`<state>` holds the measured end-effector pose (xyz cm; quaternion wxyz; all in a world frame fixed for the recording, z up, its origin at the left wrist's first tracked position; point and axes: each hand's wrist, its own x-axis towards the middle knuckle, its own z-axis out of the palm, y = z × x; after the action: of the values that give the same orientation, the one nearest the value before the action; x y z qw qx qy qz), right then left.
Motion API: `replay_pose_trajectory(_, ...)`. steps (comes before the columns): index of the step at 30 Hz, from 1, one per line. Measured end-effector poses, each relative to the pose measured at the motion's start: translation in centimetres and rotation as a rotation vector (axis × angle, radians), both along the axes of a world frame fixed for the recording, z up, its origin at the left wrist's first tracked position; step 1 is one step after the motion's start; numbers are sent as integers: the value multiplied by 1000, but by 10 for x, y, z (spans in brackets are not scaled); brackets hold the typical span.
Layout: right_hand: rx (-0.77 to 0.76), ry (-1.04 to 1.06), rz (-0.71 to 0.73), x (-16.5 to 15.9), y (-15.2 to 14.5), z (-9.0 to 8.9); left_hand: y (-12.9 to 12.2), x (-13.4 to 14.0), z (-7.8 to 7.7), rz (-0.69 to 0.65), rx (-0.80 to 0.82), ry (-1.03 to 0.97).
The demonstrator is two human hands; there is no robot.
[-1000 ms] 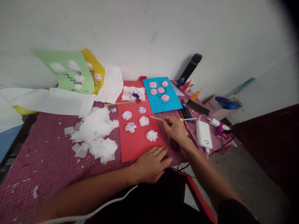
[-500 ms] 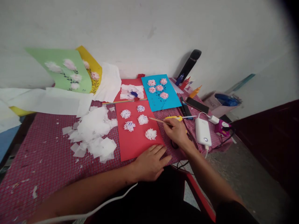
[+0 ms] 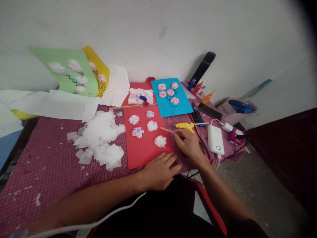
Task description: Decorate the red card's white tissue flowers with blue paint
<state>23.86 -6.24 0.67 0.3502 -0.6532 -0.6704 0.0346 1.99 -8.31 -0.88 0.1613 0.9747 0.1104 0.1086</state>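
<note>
Red paper (image 3: 138, 152) lies in front of me with several white tissue flowers on it, some speckled blue. My left hand (image 3: 159, 170) rests flat on the paper's lower right corner, fingers stretched out. In my right hand (image 3: 188, 142) is a thin paintbrush (image 3: 167, 130), pinched between the fingers. Its tip points left, close to the right edge of the middle tissue flower (image 3: 152, 125); whether it touches I cannot tell. Nearer to me sits a plain white tissue flower (image 3: 160, 141). Behind the paper, a blue paint blob (image 3: 143, 98) lies on paint-stained white tissue (image 3: 133, 96).
A heap of white tissue squares (image 3: 99, 132) lies left of the paper. Finished-looking blue (image 3: 183, 107) and green (image 3: 90, 86) flower sheets are at the back. To the right are a yellow glue gun (image 3: 185, 125), a white power bank (image 3: 215, 140), paint bottles (image 3: 197, 88) and cables.
My right hand and the brush have shifted slightly down and right, uncovering more of the glue gun. My left hand stays on the paper. The view has tilted a little.
</note>
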Motion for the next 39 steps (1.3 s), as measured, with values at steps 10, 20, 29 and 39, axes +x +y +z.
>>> replay_pose_trajectory(10, -10, 31, -51, -10, 2, -2, 0, 0, 2, -7, -4, 16)
replay_pose_trajectory(20, 92, 78, -77, -16, 2, -5, 0, 1, 2, -3, -14, -8)
replay_pose_trajectory(29, 89, 65, -89, -15, -2, -5, 0, 0, 1, 0, -13, -14)
replay_pose_trajectory(39, 110, 46, -78, -17, -1, -5, 0, 0, 4, -4, -16, -15)
